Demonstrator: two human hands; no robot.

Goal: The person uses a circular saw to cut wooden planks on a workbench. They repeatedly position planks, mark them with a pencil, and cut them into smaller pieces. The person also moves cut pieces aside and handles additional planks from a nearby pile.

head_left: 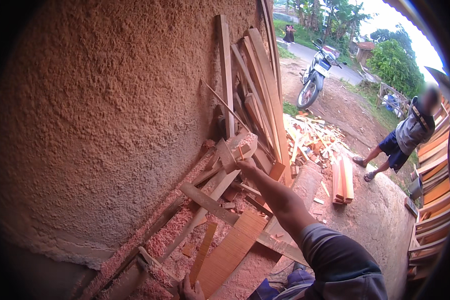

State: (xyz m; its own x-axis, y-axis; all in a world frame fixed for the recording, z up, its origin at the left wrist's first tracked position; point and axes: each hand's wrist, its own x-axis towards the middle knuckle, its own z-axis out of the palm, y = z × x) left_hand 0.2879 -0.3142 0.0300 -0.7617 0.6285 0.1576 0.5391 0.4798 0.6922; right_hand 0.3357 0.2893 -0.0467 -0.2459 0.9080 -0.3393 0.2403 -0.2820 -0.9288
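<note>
At the lower edge my left hand point(189, 290) is closed on the near end of a narrow wooden strip point(205, 250), its fingers partly cut off by the frame. Beside the strip lies a wide reddish-brown board point(237, 239), tilted across a wooden frame point(210, 202). My right arm stretches far forward. My right hand point(245, 164) is closed at the lower end of a thin orange, pencil-like stick point(240, 151). Around it are a flat wood piece point(226, 156) and a block covered in shavings point(244, 142); the fingers themselves are small and partly hidden.
Long planks point(265, 85) lean on the rough wall point(110, 125). Pink shavings and offcuts point(310, 135) litter the ground. A bundle of wood pieces point(342, 180) stands right of my arm. A person point(407, 132) stands near stacked boards point(435, 185); a motorcycle point(315, 75) is parked beyond.
</note>
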